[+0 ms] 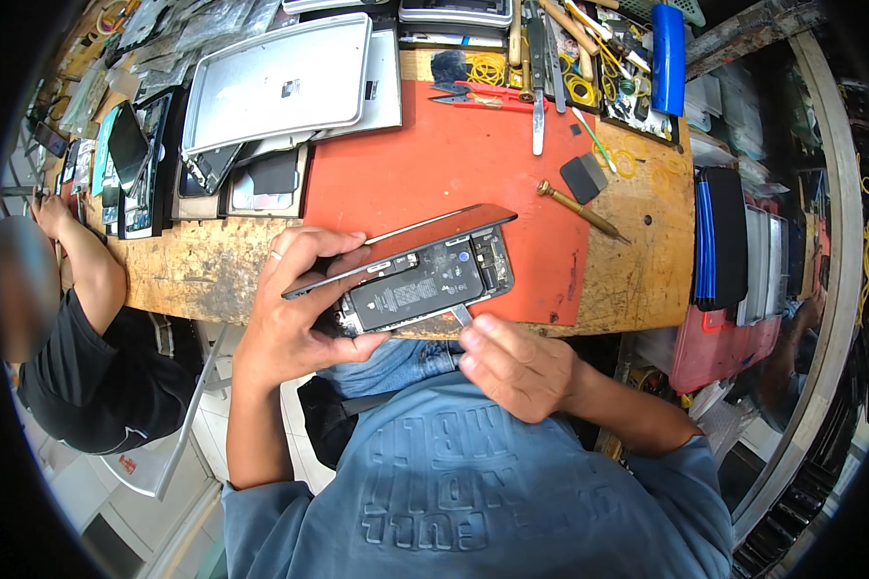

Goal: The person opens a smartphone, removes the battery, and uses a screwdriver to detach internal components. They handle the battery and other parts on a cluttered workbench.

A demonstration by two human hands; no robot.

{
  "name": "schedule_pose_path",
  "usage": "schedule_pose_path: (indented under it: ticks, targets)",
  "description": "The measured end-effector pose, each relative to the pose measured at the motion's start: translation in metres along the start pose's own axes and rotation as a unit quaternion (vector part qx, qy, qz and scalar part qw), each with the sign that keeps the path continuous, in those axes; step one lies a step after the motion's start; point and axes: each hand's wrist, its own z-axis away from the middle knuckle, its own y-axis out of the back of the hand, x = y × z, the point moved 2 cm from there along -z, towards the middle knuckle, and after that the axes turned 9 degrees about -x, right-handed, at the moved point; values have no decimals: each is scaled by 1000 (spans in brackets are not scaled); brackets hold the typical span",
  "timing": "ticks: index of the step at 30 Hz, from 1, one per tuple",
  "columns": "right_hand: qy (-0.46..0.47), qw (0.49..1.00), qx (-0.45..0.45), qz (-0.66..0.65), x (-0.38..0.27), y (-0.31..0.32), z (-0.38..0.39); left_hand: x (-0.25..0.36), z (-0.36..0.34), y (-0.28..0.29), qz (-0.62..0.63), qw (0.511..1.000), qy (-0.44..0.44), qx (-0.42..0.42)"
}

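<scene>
Red mat [425, 164] covered the middle of a worn wooden bench [188, 265], w/ an opened phone [425, 280] held just above its near edge. Head view: left hand [294, 309] was wrapped round the phone's left end, fingers curled over the top, thumb underneath, gripping both the body and the lifted screen panel [410, 241], which stood tilted up & hinged open along the far side. Black battery [415, 288] & circuit board showed inside the body. Right hand [517, 365] was closed in a pinch on a thin flat metal tool [460, 315], its tip touching the phone's lower edge near the battery. On the mat beyond: red-handled scissors [478, 96], a wooden-handled screwdriver [581, 209] lying partly on bare wood, a small dark square pad [583, 178]. Silver tablet backs [280, 82] were stacked at the bench's far left, w/ more phones & parts beside them. Blue tube [668, 58] lay far right by yellow rubber bands [488, 68]. Another person in a black top [97, 376] sat to the left, arm on the bench.
</scene>
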Motion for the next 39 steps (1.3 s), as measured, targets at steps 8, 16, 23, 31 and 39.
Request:
schedule_pose_path:
  ticks: [8,16,23,31,39]
  targets:
    - [-80,978,-34,188,-9,-21,28,-2,4,-1,-17,1000,-11,-1]
    - [-63,973,-22,220,-4,-25,27,-1,2,0,-9,1000,4,-8]
    - [-55,969,3,240,-2,-35,28,2,1,2,7,1000,9,2]
    - [-59,955,20,289,-1,-49,32,3,0,4,17,1000,3,-3]
    - [-90,961,-27,260,-10,-42,31,2,-1,5,12,1000,-6,-10]
